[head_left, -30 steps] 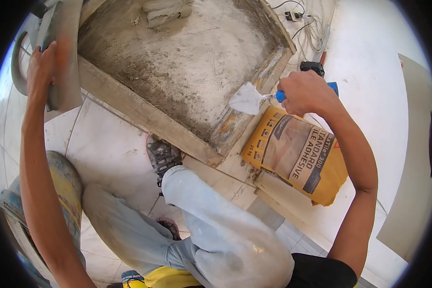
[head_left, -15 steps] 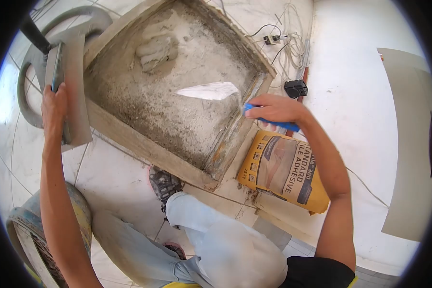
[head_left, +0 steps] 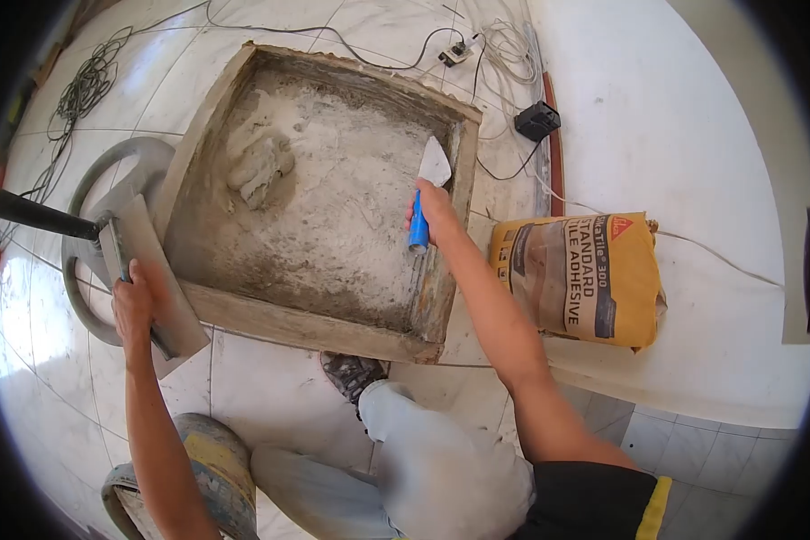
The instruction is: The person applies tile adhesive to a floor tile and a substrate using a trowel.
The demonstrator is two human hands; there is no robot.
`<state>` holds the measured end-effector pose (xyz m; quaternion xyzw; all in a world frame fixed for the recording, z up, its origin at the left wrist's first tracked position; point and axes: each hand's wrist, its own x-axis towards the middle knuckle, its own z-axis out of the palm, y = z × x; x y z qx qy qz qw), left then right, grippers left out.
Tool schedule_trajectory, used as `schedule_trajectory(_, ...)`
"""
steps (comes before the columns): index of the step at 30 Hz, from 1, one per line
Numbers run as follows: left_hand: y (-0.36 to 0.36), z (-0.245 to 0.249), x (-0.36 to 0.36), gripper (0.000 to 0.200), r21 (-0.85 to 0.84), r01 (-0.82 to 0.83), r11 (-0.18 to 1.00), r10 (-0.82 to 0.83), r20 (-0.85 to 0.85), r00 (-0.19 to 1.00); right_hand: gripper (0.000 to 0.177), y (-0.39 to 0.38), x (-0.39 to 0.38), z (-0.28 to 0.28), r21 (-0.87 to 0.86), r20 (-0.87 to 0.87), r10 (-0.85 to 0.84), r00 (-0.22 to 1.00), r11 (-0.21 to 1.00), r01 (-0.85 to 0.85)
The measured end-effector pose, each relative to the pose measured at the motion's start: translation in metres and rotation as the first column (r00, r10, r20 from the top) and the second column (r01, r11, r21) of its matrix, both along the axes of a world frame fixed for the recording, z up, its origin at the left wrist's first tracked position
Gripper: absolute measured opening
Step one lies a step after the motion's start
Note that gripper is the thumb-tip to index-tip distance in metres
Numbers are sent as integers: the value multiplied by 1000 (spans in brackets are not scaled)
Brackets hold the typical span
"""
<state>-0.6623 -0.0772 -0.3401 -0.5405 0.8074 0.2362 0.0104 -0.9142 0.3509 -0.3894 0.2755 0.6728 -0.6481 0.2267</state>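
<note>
Tiled floor (head_left: 270,387); right hand (head_left: 430,211) grips trowel (head_left: 435,166) at tray (head_left: 306,324) rim; left hand (head_left: 135,301) grips float (head_left: 144,243).

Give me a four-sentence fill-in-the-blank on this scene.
1. The right hand grips a trowel by its ___ handle.
2. The left hand grips a float by its ___.
3. The mortar lump lies ___ the pit.
4. The bag is ___ in colour.
Missing words: blue, handle, inside, yellow.
</note>
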Motion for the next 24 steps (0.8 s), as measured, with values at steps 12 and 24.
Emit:
schedule_trajectory(12, 0, -7, 0, 57, -120, 26, 992, -14, 96, 995, 36, -15, 75, 11, -39, -19, 44, 999, 998, -45)
schedule_trajectory(24, 10, 8, 1, 53, -90, 25, 996, -17, 89, 996, 31, -48, 75, 7, 186, -190, -4, 982, 982, 40)
